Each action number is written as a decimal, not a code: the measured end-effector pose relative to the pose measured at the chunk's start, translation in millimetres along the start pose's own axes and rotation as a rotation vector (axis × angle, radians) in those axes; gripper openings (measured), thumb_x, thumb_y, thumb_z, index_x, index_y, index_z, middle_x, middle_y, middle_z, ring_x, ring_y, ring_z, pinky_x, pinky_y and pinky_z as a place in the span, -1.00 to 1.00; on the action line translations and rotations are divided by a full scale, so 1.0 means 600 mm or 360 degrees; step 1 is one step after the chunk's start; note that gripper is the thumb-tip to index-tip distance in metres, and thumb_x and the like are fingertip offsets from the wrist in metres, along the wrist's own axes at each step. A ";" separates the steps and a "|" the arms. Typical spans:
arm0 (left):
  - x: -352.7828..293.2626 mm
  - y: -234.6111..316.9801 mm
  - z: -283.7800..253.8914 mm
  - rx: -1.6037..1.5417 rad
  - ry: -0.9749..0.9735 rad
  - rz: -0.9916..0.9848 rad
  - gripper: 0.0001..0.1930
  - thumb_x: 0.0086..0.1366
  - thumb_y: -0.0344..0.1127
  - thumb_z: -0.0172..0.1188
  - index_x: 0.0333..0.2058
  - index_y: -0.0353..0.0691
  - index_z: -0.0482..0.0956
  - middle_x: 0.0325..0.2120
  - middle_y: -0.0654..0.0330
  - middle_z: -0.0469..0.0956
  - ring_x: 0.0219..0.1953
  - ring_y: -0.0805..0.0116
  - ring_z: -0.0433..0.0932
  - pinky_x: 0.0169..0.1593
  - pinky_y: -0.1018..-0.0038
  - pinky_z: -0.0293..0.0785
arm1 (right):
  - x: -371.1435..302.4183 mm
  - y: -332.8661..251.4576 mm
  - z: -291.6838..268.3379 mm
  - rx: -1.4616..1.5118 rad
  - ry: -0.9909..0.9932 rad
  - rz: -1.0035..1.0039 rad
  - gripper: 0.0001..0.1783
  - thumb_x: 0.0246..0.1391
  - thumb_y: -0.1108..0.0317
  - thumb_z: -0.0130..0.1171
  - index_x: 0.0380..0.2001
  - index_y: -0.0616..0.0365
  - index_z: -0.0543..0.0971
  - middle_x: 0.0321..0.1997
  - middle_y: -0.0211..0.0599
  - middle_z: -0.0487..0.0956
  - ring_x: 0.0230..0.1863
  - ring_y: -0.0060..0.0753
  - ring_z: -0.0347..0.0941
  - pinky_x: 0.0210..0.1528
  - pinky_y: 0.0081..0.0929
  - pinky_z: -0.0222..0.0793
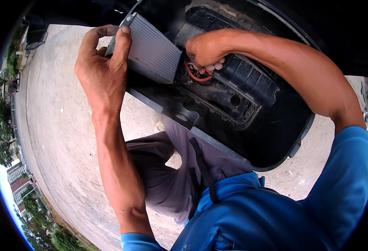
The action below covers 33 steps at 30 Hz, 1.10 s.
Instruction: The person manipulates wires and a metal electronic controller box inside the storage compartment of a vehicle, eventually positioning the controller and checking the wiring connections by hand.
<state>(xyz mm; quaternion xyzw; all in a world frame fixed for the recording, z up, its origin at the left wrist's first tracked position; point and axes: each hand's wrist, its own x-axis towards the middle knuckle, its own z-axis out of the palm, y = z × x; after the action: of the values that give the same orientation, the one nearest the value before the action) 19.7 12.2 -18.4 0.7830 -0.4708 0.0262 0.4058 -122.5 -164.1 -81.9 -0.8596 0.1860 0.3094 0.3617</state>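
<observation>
My left hand [104, 75] grips the upper left corner of a silver metal box with a ribbed face [152, 50], thumb on its edge and fingers behind. The box is tilted up over the rim of a black plastic compartment [251, 142]. At the box's lower right end, my right hand [207, 48] is closed with its fingers curled down. Red cables [200, 78] bend out beneath those fingers. Thinner wires lie beside them, and a dark gap surrounds them. What the right fingertips pinch is hidden.
A ribbed black moulded part [248, 75] fills the compartment's far side. A round hole [235, 100] opens in its dusty floor. A grey trim strip [217, 144] edges the near side, close to my legs. Pale concrete ground [58, 125] extends to the left.
</observation>
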 end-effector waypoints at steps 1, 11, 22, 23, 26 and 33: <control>0.002 -0.003 0.001 0.0010 0.0008 0.0019 -0.59 0.40 -0.01 0.40 -0.09 -0.29 0.70 -0.32 0.02 0.73 -0.29 0.16 0.76 -0.15 0.28 0.71 | -0.002 -0.010 0.005 -0.0110 0.0146 0.0031 -0.82 0.09 0.46 0.20 -0.28 0.34 0.67 -0.41 -0.04 0.70 -0.39 -0.18 0.70 -0.38 -0.20 0.58; 0.010 -0.015 0.013 0.0148 0.0192 0.0281 -0.62 0.38 -0.02 0.42 -0.15 -0.27 0.70 -0.37 0.00 0.70 -0.36 0.20 0.71 -0.21 0.33 0.64 | -0.016 -0.041 0.001 -0.0602 0.0389 -0.0083 -0.76 0.15 0.41 0.23 -0.20 0.36 0.71 -0.30 0.07 0.72 -0.27 0.06 0.70 -0.20 -0.14 0.64; 0.009 -0.004 0.010 0.0226 0.0074 0.0087 -0.54 0.36 0.09 0.39 -0.06 -0.22 0.71 -0.28 -0.01 0.73 -0.15 0.07 0.72 -0.10 0.23 0.65 | -0.027 -0.030 0.060 0.0192 -0.0525 0.0078 -0.17 0.40 0.43 -0.01 0.62 -0.02 -0.08 -0.12 -0.02 0.69 -0.42 -0.29 0.68 -0.31 -0.38 0.69; 0.009 -0.007 0.012 0.0191 0.0129 0.0195 -0.60 0.36 -0.01 0.43 -0.13 -0.26 0.70 -0.37 0.04 0.70 -0.34 0.24 0.72 -0.24 0.35 0.64 | -0.025 -0.027 0.063 0.0190 -0.0522 0.0079 -0.17 0.40 0.43 -0.01 0.62 -0.02 -0.08 -0.12 -0.02 0.69 -0.42 -0.29 0.68 -0.31 -0.38 0.69; 0.008 -0.010 0.012 0.0217 0.0158 0.0243 -0.61 0.36 -0.01 0.43 -0.12 -0.27 0.70 -0.35 0.04 0.69 -0.33 0.25 0.72 -0.24 0.34 0.64 | -0.020 -0.021 0.075 0.0385 -0.0568 0.0014 -0.11 0.40 0.45 0.01 0.64 -0.11 -0.16 -0.08 0.00 0.68 -0.40 -0.28 0.69 -0.27 -0.37 0.71; 0.013 -0.011 0.013 0.0124 0.0091 0.0283 -0.62 0.37 -0.03 0.42 -0.11 -0.27 0.70 -0.26 0.09 0.71 -0.28 0.22 0.75 -0.22 0.35 0.66 | -0.013 -0.021 0.079 0.0276 -0.0398 -0.0072 -0.21 0.40 0.41 0.03 0.60 -0.02 0.02 -0.10 -0.04 0.69 -0.41 -0.31 0.66 -0.32 -0.36 0.65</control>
<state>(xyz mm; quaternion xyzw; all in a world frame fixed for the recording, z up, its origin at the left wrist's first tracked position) 26.2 3.2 -24.0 0.7523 -0.5252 0.1026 0.3843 -140.5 -119.9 -96.3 -0.7840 0.1460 0.3885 0.4617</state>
